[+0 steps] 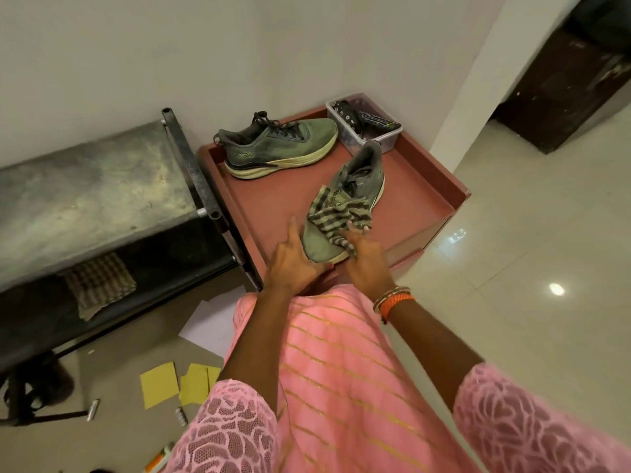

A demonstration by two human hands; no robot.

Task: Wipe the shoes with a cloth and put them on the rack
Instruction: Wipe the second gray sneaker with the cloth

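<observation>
On the red table (423, 189) by the wall corner, a green shoe (345, 206) lies with its toe toward the person, and the wiping step is in hand. The left hand (293, 264) holds the toe from the left side, its fingers partly straight along the shoe, so it steadies the shoe more than it clamps it. The right hand (363, 254) presses a striped cloth (336, 216) on the upper part of the shoe; the fingers seem curled into the cloth, but this part is blurred and I cannot tell the grip exactly. A second shoe (278, 146) stands at the far left of the table, apart from both hands, beside a clear box (386, 141) at the far right. To the left of the table stands a dark rack (102, 186) with a folded towel (99, 285) on its lower shelf; no shoe is on the rack yet. I judge that the task is at an early stage. The next move probably calls for passing the cloth along the sides and the sole edge while the left hand keeps the shoe from sliding, and then for carrying the shoe to the left onto the rack.
</observation>
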